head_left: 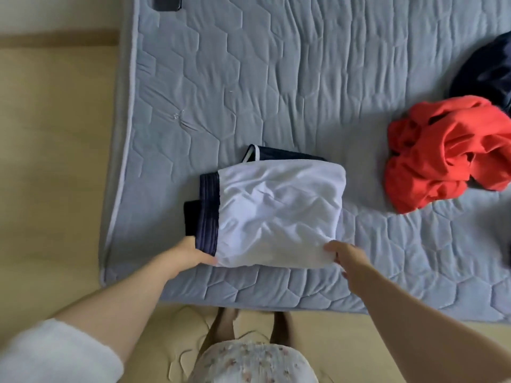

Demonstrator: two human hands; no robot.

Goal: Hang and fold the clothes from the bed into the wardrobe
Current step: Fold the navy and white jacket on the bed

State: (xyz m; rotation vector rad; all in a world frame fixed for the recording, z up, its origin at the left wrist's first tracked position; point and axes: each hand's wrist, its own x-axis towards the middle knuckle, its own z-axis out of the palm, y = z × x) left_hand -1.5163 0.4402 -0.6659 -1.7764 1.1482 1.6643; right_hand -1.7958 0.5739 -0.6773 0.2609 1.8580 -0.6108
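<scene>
Person stands at near edge of quilted grey-blue mattress [276,78], both bare arms reaching forward. White garment [279,211] lies folded into a rough rectangle on the mattress, near its front-left corner, with a navy ribbed band [208,211] along its left side. It sits on top of a dark folded garment [276,154] whose far edge with white piping pokes out behind it; a black piece [190,219] sticks out at the left beside the band, can't tell if it's the same item. Left hand [193,254] grips the near-left corner of the white garment at the band, thumb on top, other fingers tucked under the cloth and hidden. Right hand [348,261] pinches the near-right corner, thumb pressed on top, fingers curled beneath the edge. Also on the mattress: crumpled red garment [448,156] to the right, well apart from the folded stack, touching a dark navy garment [486,73] at the right frame edge; a dark flat object [167,2] at the far-left corner, cut off by the frame, can't tell what it is. Beige floor [55,161] left of and below the mattress. White sleeve [55,355] on the left arm, floral clothing [249,363] and bare feet [226,322] at bottom
</scene>
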